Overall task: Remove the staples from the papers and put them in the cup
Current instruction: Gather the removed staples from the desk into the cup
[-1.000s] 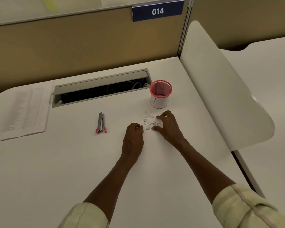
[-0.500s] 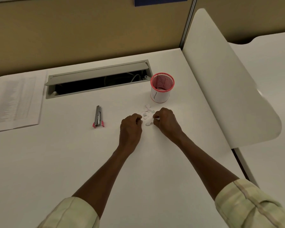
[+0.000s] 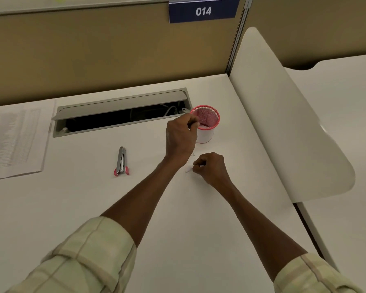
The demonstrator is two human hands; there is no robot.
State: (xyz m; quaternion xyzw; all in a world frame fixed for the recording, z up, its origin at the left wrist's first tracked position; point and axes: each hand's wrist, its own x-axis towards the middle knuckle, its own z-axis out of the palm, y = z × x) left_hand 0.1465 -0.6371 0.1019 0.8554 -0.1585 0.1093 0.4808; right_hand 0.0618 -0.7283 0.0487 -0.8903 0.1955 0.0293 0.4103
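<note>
Left hand being held pinched at rim of pink mesh cup; contents too small to tell. Right hand being curled over white paper scraps just before cup. Staples judged tiny, light, stiff, sharp-ended: fingertip pinch at crown advised.

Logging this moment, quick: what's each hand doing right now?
Left hand: fingers pinched shut at the rim of the pink mesh cup; contents cannot be told.
Right hand: closed on a small paper scrap.

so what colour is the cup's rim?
Pink-red, on the mesh cup; clearest in the head view.
</note>
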